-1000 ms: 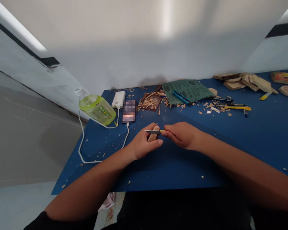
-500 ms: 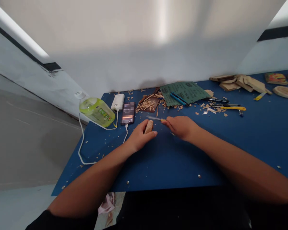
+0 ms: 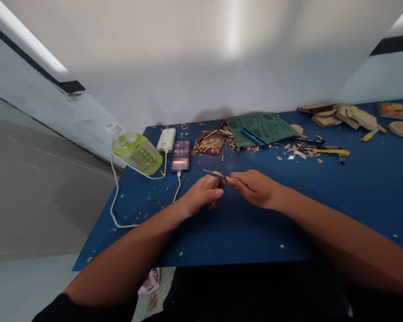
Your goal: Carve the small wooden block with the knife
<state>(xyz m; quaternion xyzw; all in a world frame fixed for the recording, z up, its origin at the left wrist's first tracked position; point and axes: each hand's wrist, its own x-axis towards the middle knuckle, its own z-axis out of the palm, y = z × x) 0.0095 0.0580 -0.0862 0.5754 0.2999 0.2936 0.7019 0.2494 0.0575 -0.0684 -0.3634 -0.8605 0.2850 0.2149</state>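
My left hand [image 3: 201, 196] is closed round a small piece of wood [image 3: 212, 180], its upper end showing between thumb and fingers. A knife [image 3: 215, 174] with a thin blade and a yellowish handle is gripped in my right hand [image 3: 253, 188]. Its blade lies across the top of the wood and points left; whether the edge touches is hard to see. Most of the handle is hidden inside my fist. Both hands are close together above the blue table [image 3: 235, 232].
A phone [image 3: 180, 156], a white power bank [image 3: 166, 140] and a yellow-green bottle [image 3: 137, 154] lie left. Behind are wood shavings [image 3: 210, 144], green sandpaper [image 3: 272, 127] and blue pens [image 3: 251, 136]. A yellow cutter [image 3: 339, 151] and wood blocks [image 3: 347, 116] are right.
My right hand has come slightly lower, bringing the blade from above the wood down across it. The wood has tilted in my left hand, and the fingers around it have shifted.
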